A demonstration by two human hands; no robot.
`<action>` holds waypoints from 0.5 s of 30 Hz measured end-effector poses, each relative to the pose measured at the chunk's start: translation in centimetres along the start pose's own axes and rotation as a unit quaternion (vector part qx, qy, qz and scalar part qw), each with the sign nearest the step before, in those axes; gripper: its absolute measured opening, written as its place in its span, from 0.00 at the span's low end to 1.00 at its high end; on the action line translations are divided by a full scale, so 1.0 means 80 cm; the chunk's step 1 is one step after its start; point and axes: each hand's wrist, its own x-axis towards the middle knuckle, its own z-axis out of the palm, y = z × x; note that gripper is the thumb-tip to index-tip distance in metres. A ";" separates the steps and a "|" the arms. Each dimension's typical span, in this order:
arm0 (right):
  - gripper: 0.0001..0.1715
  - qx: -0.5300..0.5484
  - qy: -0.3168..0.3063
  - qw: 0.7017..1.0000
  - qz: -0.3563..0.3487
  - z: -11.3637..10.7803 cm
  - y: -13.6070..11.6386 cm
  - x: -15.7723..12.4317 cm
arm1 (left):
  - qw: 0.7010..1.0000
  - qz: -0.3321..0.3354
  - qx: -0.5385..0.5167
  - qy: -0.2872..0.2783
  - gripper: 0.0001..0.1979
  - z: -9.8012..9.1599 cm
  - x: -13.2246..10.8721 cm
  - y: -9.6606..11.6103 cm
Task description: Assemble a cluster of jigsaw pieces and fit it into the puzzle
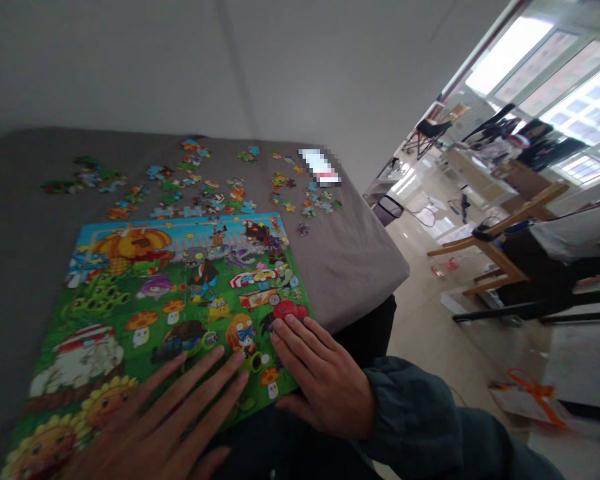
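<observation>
A colourful picture sheet (215, 267) with cartoon plants, mushrooms and a pumpkin lies at the near edge of a grey cloth-covered surface. My left hand (165, 420) rests on its lower part, palm down, with the fingers spread. Flat on the lower right corner lies my right hand (325, 380), its fingers stretched out and the thumb by the near edge. Neither hand grips anything. Beyond the sheet's far edge, loose jigsaw pieces (170, 183) are scattered in small clusters, with more pieces (320, 200) to the right.
A phone-like bright object (320, 167), blurred into blocks, lies at the back right of the grey cloth (350, 267). Behind stands a pale wall (130, 67). On the floor to the right are a wooden chair (505, 247) and an orange-ribboned item (535, 397).
</observation>
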 end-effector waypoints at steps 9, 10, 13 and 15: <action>0.41 0.014 -0.021 1.000 0.011 -0.004 -0.001 0.001 | 0.996 -0.031 0.074 0.043 0.33 0.020 0.062 0.055; 0.41 0.012 -0.021 1.000 0.011 -0.004 -0.001 0.001 | 0.996 -0.028 0.082 0.037 0.33 0.022 0.063 0.053; 0.42 0.011 -0.022 1.000 0.011 -0.005 -0.002 0.002 | 0.995 -0.033 0.089 0.029 0.34 0.026 0.061 0.048; 0.42 0.012 -0.025 0.999 0.017 -0.007 -0.002 0.002 | 0.995 -0.034 0.087 0.030 0.34 0.026 0.059 0.047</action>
